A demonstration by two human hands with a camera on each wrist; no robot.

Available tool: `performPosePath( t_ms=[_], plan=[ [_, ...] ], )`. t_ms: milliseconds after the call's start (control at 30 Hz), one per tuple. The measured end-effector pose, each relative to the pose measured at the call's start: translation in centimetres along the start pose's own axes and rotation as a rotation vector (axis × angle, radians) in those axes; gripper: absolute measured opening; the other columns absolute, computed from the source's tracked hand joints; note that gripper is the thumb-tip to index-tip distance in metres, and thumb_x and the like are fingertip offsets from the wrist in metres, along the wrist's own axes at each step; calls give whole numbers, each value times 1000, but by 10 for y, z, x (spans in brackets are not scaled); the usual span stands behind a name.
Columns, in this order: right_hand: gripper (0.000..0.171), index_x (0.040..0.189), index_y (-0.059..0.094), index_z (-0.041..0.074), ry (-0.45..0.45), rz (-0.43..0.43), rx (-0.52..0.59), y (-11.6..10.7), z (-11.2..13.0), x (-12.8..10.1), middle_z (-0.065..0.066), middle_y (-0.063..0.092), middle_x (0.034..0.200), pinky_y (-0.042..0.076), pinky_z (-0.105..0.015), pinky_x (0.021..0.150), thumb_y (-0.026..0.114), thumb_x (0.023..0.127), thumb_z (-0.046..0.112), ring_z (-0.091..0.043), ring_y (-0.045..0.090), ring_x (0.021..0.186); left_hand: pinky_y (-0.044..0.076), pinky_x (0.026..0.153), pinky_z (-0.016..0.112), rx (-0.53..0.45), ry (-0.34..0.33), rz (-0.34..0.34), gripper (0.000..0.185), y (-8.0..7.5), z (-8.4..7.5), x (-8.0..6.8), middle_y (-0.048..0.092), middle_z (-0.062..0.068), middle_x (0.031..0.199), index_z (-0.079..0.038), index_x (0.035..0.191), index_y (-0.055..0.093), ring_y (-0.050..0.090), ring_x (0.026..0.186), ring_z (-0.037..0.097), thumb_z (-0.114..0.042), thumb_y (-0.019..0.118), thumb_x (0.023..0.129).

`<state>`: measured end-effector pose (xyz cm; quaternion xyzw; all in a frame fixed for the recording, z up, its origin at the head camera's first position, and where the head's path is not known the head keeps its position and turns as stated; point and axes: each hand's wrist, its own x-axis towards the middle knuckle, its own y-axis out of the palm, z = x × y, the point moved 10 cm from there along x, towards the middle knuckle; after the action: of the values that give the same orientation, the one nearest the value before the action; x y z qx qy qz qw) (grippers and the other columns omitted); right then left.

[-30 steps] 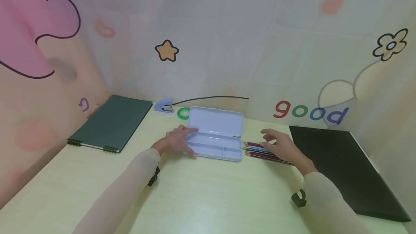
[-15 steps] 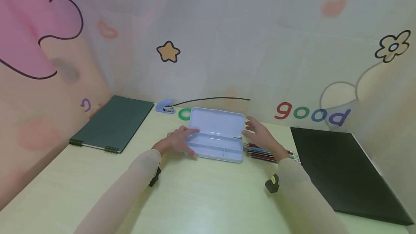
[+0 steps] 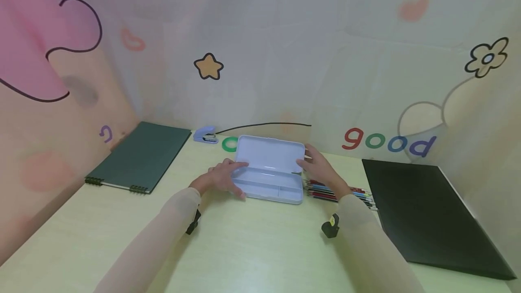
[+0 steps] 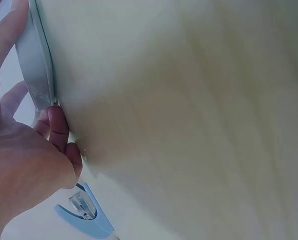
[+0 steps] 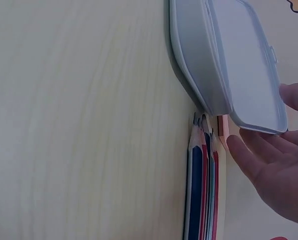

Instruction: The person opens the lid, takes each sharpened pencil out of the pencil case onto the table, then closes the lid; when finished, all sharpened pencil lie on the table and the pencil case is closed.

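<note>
A pale blue pencil case [image 3: 257, 190] stands with its lid raised, and its compartments hold nothing. My left hand [image 3: 221, 177] grips the case's left end, the thumb along the front and a finger over the hinge side. In the left wrist view, fingers [image 4: 58, 127] curl against the case's end. My right hand [image 3: 321, 166] holds the lid [image 3: 270, 153] by its right edge, thumb on the inner face and the other fingers behind. Beneath that hand several pencils [image 5: 195, 190] lie in a row on the table, tips toward the case.
A dark green spiral notebook [image 3: 142, 155] lies at the left. Behind the case are a light blue stapler [image 3: 206, 134] and a green tape ring [image 3: 229, 144]. On the right a large black flat board [image 3: 431, 216] lies beside the pencils. A printed curtain [image 3: 260, 58] hangs behind the table.
My right hand has moved left from above the pencils to the lid's right edge and has taken hold of it. My left hand stays on the case.
</note>
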<state>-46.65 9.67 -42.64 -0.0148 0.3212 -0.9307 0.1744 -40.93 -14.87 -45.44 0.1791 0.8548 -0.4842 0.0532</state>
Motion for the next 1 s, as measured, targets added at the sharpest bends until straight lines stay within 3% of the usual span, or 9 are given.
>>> performPosePath(
  t_ms=[300, 567, 800, 1000],
  plan=[
    [72, 159, 11, 3, 21, -24, 48, -3, -4, 3, -27, 25, 161, 38, -54, 112, 53, 104, 24, -46, 32, 146, 32, 109, 61, -9, 1, 0, 99, 2, 1, 2, 36, 17, 147, -28, 154, 37, 37, 132, 39, -43, 89, 72],
    [69, 159, 14, 2, -54, -36, 133, -8, 5, -6, -27, 28, 160, 41, -52, 110, 52, 105, 22, -46, 35, 144, 33, 109, 61, -10, -15, -11, 98, 2, 2, 1, 36, 15, 147, -30, 154, 36, 37, 132, 38, -44, 88, 72],
    [55, 154, 29, 0, -121, -89, 170, -17, 14, -18, -25, 38, 155, 45, -53, 106, 44, 108, 24, -44, 45, 139, 32, 110, 59, 8, 11, -55, 100, -1, -1, -1, 38, 17, 148, -28, 155, 36, 40, 133, 38, -45, 89, 71],
    [51, 149, 42, 1, -122, -118, 180, -18, 16, -25, -22, 48, 149, 45, -53, 106, 39, 109, 33, -43, 50, 134, 31, 110, 60, 14, 35, -87, 102, -2, 0, -1, 40, 18, 146, -25, 155, 36, 43, 133, 38, -44, 90, 70]
  ],
)
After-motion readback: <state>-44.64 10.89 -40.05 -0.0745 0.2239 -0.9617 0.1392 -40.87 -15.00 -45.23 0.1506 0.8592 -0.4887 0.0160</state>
